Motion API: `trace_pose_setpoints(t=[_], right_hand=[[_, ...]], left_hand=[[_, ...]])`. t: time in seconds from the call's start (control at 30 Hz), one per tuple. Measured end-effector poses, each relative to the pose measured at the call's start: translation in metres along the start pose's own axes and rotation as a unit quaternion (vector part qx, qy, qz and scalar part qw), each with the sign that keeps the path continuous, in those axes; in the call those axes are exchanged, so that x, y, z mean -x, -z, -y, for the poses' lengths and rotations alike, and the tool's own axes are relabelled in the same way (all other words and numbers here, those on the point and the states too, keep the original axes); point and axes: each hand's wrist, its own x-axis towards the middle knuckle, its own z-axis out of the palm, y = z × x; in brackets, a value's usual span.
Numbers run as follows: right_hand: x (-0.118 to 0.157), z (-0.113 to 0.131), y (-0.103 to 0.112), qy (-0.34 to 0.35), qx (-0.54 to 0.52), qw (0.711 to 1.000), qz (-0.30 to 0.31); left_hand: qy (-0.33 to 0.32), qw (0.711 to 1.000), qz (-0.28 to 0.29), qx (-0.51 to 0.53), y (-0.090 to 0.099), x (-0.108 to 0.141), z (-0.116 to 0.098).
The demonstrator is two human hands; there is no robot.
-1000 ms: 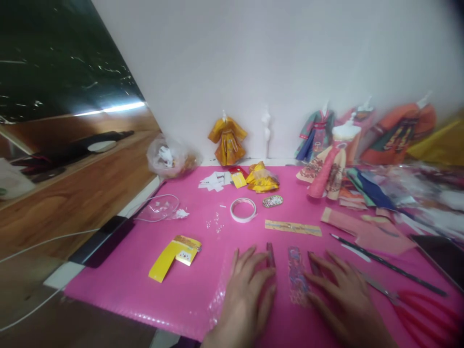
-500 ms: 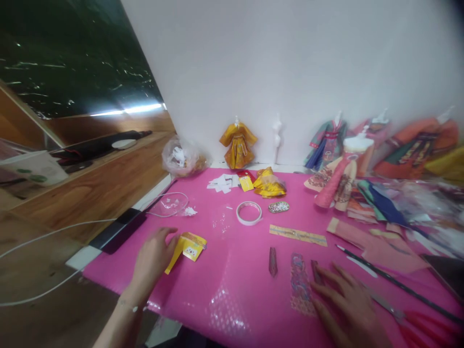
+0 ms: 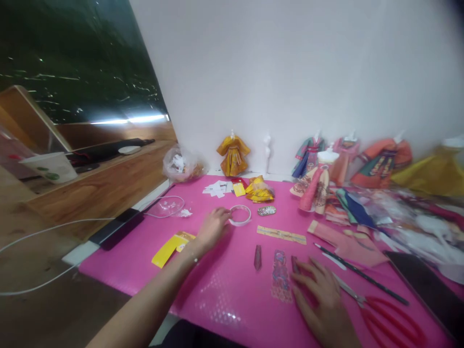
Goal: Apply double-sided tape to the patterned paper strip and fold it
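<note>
In the head view, the left hand [image 3: 215,228] has the white tape roll [image 3: 240,223] at its fingertips, gripping or not I can't tell, while the right hand [image 3: 321,297] lies spread, fingers at a dark strip [image 3: 295,263], a patterned strip [image 3: 280,275] to its left.

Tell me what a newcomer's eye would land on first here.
Probably the bright pink table cover filling the middle of the view, then the small golden robe at its far side, in front of the white wall. The red-handled scissors at the near right, beside the right hand, and the left hand at the white tape roll might catch it next.
</note>
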Motion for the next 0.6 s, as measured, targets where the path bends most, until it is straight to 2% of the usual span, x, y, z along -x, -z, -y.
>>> trace_pose_setpoints(t=[0.13, 0.3, 0.43, 0.5, 0.6], right_hand=[[-0.003, 0.000, -0.001, 0.026, 0.021, 0.999, -0.003], [-0.007, 0.009, 0.001, -0.015, 0.009, 1.000, -0.017], [-0.009, 0.013, 0.004, -0.014, -0.002, 0.999, -0.045], [-0.011, 0.015, 0.007, -0.004, -0.006, 0.998, -0.069], [-0.017, 0.019, 0.017, 0.008, -0.026, 0.994, -0.106]], left_hand=[[-0.030, 0.998, 0.054, 0.015, -0.011, -0.033, -0.020], [-0.011, 0.995, 0.067, 0.070, -0.013, -0.043, -0.023], [0.009, 0.985, 0.040, 0.166, 0.007, -0.026, -0.036], [0.023, 0.971, 0.017, 0.236, 0.022, -0.008, -0.053], [0.064, 0.932, -0.006, 0.357, 0.042, 0.026, -0.087]])
